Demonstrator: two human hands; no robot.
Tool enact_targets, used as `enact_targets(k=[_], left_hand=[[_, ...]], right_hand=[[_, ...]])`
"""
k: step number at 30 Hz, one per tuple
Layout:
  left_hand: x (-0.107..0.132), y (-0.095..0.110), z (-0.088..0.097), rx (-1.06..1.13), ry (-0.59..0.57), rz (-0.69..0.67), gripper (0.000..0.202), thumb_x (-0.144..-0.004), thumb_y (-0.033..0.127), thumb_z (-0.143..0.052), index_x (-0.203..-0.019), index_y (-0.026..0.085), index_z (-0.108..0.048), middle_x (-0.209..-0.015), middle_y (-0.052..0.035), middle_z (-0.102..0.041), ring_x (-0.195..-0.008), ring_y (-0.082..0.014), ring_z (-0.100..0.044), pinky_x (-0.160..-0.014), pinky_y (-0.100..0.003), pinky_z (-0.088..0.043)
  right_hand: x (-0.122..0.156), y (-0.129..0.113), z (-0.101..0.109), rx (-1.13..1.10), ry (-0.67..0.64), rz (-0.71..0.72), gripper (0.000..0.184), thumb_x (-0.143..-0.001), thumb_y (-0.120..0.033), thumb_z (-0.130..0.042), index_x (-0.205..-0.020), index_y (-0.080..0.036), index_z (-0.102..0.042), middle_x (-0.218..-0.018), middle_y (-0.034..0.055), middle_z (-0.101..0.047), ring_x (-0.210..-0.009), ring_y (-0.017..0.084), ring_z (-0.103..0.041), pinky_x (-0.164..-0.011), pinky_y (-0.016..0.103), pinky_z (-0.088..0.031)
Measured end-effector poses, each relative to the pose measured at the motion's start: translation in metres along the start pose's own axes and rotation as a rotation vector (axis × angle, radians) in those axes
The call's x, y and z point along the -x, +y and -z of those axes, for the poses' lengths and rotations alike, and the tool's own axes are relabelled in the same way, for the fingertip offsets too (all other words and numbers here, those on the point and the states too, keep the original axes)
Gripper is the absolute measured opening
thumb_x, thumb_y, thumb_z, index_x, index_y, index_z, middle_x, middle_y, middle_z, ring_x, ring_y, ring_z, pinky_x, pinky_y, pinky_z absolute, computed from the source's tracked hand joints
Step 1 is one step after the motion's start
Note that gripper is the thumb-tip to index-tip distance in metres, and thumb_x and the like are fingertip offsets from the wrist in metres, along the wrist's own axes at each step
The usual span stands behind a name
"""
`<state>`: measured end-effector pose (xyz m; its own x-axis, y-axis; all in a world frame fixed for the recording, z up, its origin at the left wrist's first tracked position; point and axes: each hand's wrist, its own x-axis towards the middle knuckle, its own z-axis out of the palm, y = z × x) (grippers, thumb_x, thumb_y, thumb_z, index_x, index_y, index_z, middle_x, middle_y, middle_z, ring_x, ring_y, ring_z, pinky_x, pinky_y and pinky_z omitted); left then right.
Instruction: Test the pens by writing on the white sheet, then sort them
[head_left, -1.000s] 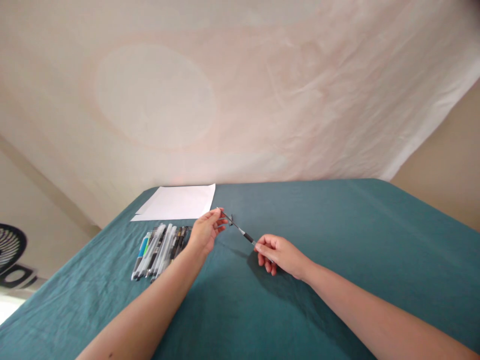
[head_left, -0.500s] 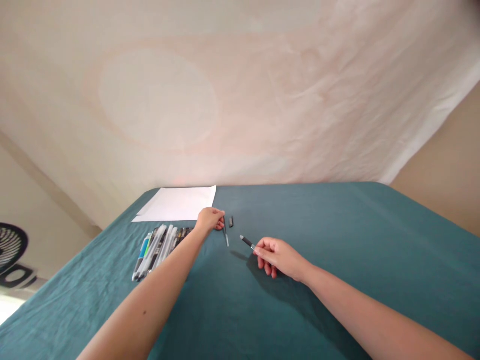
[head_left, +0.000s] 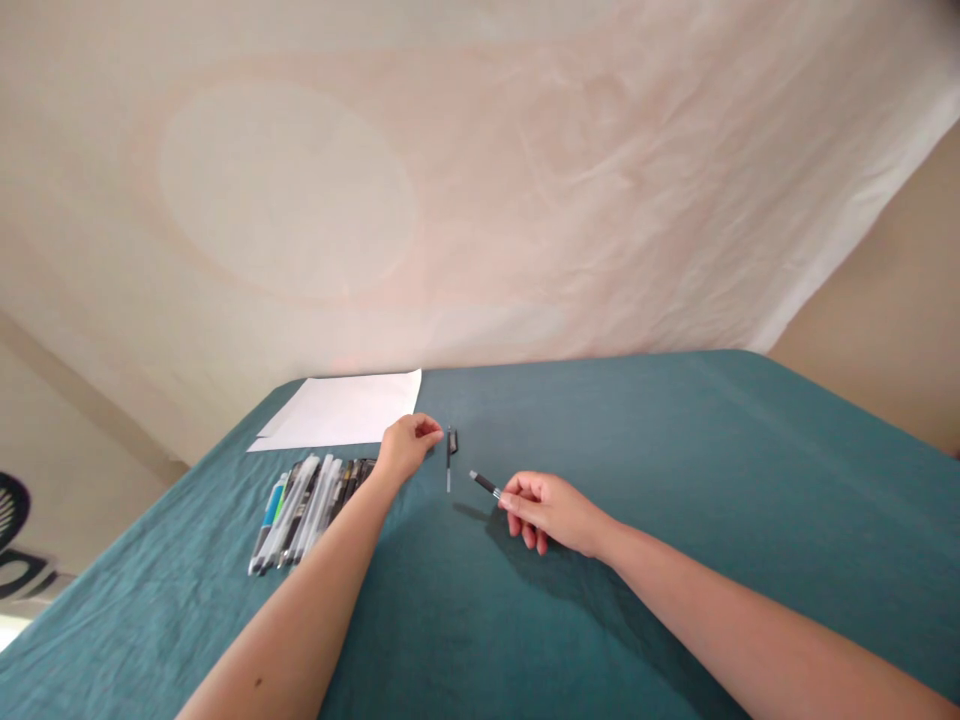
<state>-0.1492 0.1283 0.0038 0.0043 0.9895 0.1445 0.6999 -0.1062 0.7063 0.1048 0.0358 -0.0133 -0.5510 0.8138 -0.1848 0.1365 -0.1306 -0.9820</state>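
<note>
A slim dark pen refill with a clear end [head_left: 448, 466] lies on the teal cloth, a small dark pen cap [head_left: 453, 440] close against its far end. Just left of the refill is my left hand [head_left: 410, 443], thumb and fingertips drawn together with nothing visible in them. My right hand [head_left: 538, 508] pinches a pen barrel with a black grip [head_left: 484, 483] between thumb and fingers, above the cloth, its narrow end pointing left; the rest is hidden in the hand.
Several pens [head_left: 304, 515], clear, black and blue, lie side by side at the left, partly behind my left forearm. White paper sheets [head_left: 341, 405] rest at the back left of the cloth-covered table [head_left: 637, 440]. A black fan [head_left: 13, 510] stands beyond the left edge.
My left hand has let go of the refill and moved slightly left; the refill now lies beside the cap. My right hand still holds the pen barrel. The view has shifted a little.
</note>
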Motion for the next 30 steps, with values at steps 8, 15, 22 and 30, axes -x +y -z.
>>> enact_targets(k=[8,15,22,30], left_hand=[[0.001,-0.003,-0.010,-0.125,-0.026,-0.108,0.009,-0.069,0.019,-0.065,-0.076,0.021,-0.070,-0.072,-0.0010,-0.069,-0.072,-0.0188,-0.063,-0.069,-0.027,-0.043],[0.003,0.001,-0.014,-0.139,-0.041,-0.130,0.009,-0.072,0.023,-0.064,-0.078,0.022,-0.071,-0.076,-0.0012,-0.071,-0.072,-0.0187,-0.064,-0.067,-0.026,-0.045],[0.006,0.014,-0.006,-0.218,-0.014,-0.208,0.024,-0.069,0.018,-0.063,-0.093,0.021,-0.068,-0.073,-0.0014,-0.066,-0.070,-0.0187,-0.060,-0.069,-0.027,-0.043],[0.027,0.053,-0.007,-0.286,-0.068,-0.390,0.019,-0.081,0.022,-0.053,-0.094,0.023,-0.067,-0.085,-0.0026,-0.065,-0.083,-0.0191,-0.059,-0.078,-0.027,-0.043]], right_hand=[[0.000,0.001,0.000,-0.004,0.001,0.007,0.031,-0.083,-0.048,-0.053,-0.088,-0.018,-0.051,-0.065,-0.0014,-0.059,-0.043,0.006,-0.050,-0.035,0.015,-0.041],[-0.001,0.004,0.000,0.002,0.007,0.006,0.033,-0.082,-0.050,-0.053,-0.088,-0.018,-0.052,-0.066,-0.0012,-0.060,-0.043,0.006,-0.051,-0.035,0.016,-0.041],[-0.001,0.003,0.000,-0.014,0.008,0.013,0.034,-0.082,-0.050,-0.054,-0.088,-0.017,-0.051,-0.065,-0.0018,-0.060,-0.042,0.006,-0.051,-0.034,0.016,-0.041],[-0.002,0.005,-0.001,-0.070,0.050,0.008,0.037,-0.082,-0.054,-0.051,-0.091,-0.018,-0.049,-0.063,-0.0030,-0.059,-0.040,0.007,-0.052,-0.033,0.016,-0.041]])
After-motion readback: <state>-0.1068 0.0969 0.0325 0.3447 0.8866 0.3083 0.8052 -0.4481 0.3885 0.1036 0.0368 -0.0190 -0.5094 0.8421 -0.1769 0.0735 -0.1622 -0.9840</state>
